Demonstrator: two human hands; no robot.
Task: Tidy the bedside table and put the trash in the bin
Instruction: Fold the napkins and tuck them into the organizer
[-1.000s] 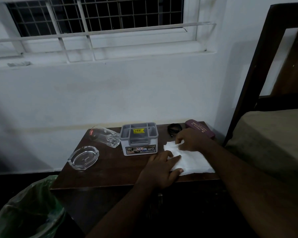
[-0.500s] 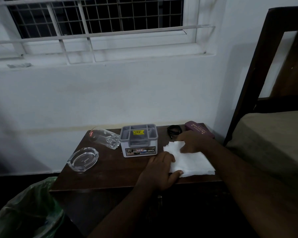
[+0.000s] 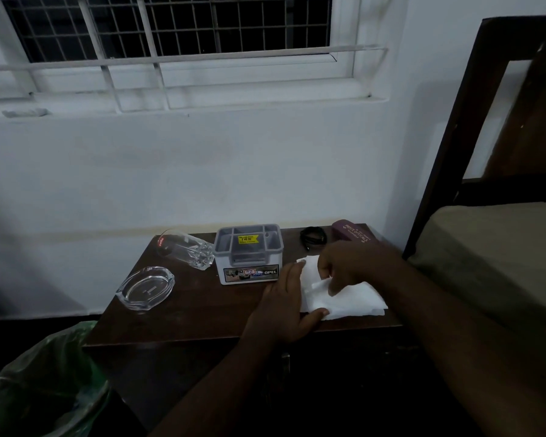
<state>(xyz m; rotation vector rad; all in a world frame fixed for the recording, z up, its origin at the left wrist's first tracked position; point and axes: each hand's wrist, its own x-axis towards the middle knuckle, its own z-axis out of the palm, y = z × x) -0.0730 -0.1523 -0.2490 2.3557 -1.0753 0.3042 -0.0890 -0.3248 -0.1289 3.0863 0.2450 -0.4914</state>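
Note:
A white tissue lies on the right front part of the dark wooden bedside table. My left hand lies flat on the tissue's left edge, thumb along its front. My right hand pinches a fold of the tissue and lifts it off the sheet. A bin lined with a green bag stands on the floor at the lower left, below the table's front left corner.
On the table stand a grey plastic organiser box, a drinking glass lying on its side, a glass ashtray, a coiled black cable and a maroon spectacle case. A bed adjoins on the right.
My right hand moved from the tissue's far left corner toward its middle and raised a fold. My left hand stayed pressing on the tissue's left edge.

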